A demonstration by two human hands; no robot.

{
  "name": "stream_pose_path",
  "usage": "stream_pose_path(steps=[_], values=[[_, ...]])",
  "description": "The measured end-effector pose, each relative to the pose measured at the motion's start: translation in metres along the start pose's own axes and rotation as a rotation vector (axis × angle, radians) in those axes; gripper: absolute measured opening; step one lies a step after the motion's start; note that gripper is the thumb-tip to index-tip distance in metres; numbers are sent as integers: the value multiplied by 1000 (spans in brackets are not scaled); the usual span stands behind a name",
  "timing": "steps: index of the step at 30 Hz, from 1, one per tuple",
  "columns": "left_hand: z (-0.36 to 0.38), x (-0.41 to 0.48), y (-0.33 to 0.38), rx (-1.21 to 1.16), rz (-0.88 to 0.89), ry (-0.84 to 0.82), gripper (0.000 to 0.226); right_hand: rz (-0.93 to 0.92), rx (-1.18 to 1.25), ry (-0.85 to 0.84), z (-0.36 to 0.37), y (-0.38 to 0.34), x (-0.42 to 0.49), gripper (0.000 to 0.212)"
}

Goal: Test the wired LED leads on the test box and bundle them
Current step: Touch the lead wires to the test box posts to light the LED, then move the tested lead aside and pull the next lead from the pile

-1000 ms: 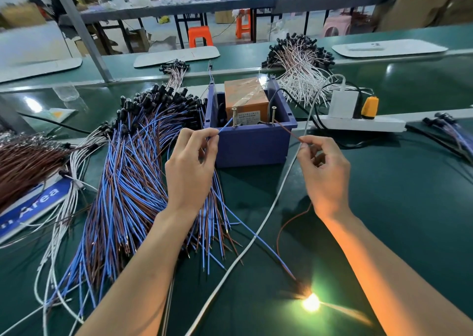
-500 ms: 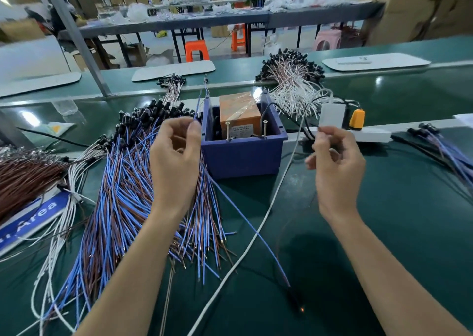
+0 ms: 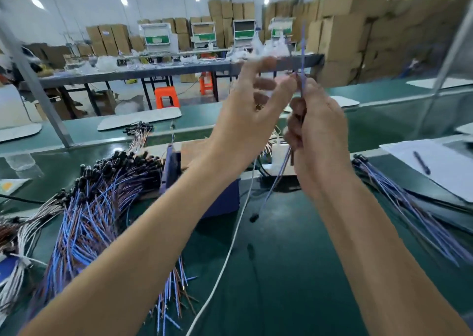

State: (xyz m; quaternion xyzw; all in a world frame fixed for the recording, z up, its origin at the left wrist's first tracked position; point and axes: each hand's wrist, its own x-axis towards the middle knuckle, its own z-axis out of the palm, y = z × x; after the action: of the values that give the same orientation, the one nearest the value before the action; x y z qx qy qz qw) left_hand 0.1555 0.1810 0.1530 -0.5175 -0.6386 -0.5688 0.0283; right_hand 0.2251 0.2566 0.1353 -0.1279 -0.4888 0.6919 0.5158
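Observation:
Both hands are raised above the green table (image 3: 294,271). My right hand (image 3: 317,136) grips one blue-and-brown LED lead (image 3: 276,183); its wire end sticks up past my fingers and its black LED head (image 3: 253,218) hangs unlit just over the table. My left hand (image 3: 245,113) is beside it with fingers spread, the thumb tip next to the lead's upper part. The blue test box (image 3: 222,202) is mostly hidden behind my left forearm. A big pile of blue-and-brown leads (image 3: 97,207) lies at the left.
A smaller row of blue leads (image 3: 409,202) lies at the right, beside paper sheets (image 3: 440,172) with a pen (image 3: 421,163). A white cable (image 3: 230,246) runs across the table to a white power strip (image 3: 279,161). White-wired leads (image 3: 18,266) lie far left.
Both hands rose from the test box and came together. The lead came off the box's pins, its LED went dark and now hangs from my right hand. The view tilted upward.

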Motion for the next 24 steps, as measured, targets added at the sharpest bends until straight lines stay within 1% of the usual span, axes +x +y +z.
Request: stream_pose_path(steps=[1, 2, 4, 5, 6, 8, 9, 10, 12, 13, 14, 15, 17, 18, 19, 21, 22, 24], values=[[14, -8, -3, -75, -84, -109, 36, 1, 42, 14, -8, -5, 3, 30], [28, -18, -7, -148, -157, -238, 37, 7, 88, 19, -18, -8, 7, 32], [57, -40, -19, -268, -263, -461, 29, 21, 166, 26, -40, -15, 15, 33], [67, -49, -26, -277, -289, -532, 28, 22, 192, 36, -54, -17, 19, 31], [74, -54, -35, -242, -300, -565, 28, 16, 207, 58, -68, -18, 22, 30], [82, -53, -49, -98, -274, -533, 27, -15, 173, 163, -101, -16, 29, 28], [85, -48, -56, 28, -217, -503, 26, -34, 126, 246, -117, -14, 32, 28], [88, -41, -61, 196, -132, -495, 26, -54, 72, 342, -134, -11, 33, 27], [96, -24, -69, 579, 39, -546, 31, -102, -11, 517, -170, -5, 30, 24], [100, -15, -72, 720, 125, -567, 34, -128, -32, 584, -187, -1, 28, 21], [106, -6, -76, 805, 222, -567, 35, -151, -43, 641, -203, 2, 25, 19], [113, 4, -81, 846, 339, -547, 34, -169, -43, 693, -217, 7, 20, 17], [137, 24, -91, 884, 573, -479, 22, -194, 6, 801, -237, 18, 10, 15], [151, 35, -97, 910, 644, -435, 14, -194, 46, 855, -241, 25, 5, 15], [170, 46, -102, 929, 678, -393, 9, -185, 90, 910, -245, 32, 2, 16], [210, 65, -110, 922, 654, -375, 15, -151, 177, 1008, -247, 46, -2, 13], [229, 72, -113, 909, 614, -397, 19, -129, 221, 1049, -248, 53, -1, 10], [264, 80, -121, 875, 501, -474, 26, -73, 309, 1119, -250, 62, 1, 11]])
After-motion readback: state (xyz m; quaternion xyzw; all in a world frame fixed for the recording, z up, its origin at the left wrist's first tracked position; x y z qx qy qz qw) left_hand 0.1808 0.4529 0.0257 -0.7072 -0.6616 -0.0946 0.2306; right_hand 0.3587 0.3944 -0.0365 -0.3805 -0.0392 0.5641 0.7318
